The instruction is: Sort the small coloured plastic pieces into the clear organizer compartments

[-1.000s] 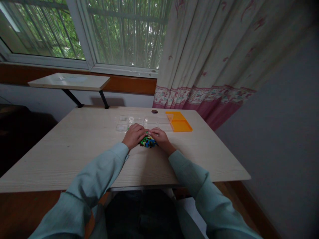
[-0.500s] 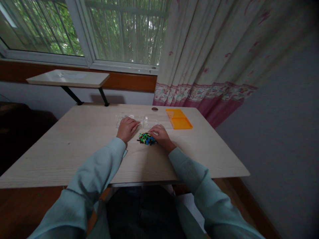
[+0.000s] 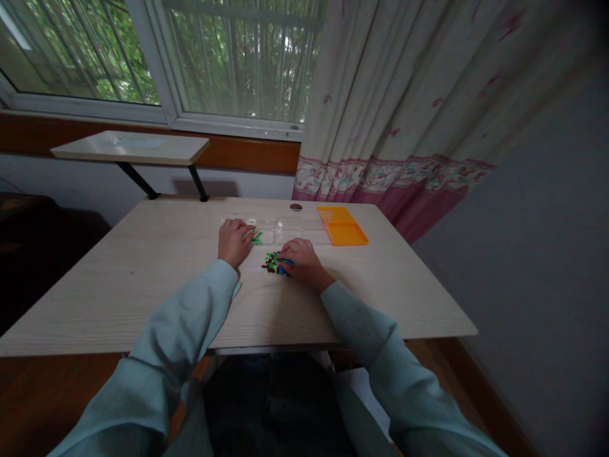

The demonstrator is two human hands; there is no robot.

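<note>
A small heap of tiny plastic pieces in green, blue, brown and yellow lies on the table between my hands. My right hand is at the heap's right side, its fingers closed down on the pieces; whatever sits between the fingertips is too small to make out. Over the left part of a clear plastic compartment tray, my left hand is curled with thumb and fingers together. Small green pieces show right beside its fingertips; I cannot tell whether it grips any.
An orange plastic case stands at the tray's right end. Behind it is a round dark hole in the table. A raised shelf on black legs rises at the back left, and a curtain hangs behind.
My left hand has drawn back slightly to the left, and green pieces now show by its fingertips. My right hand has moved further over the heap, covering more of its right side.
</note>
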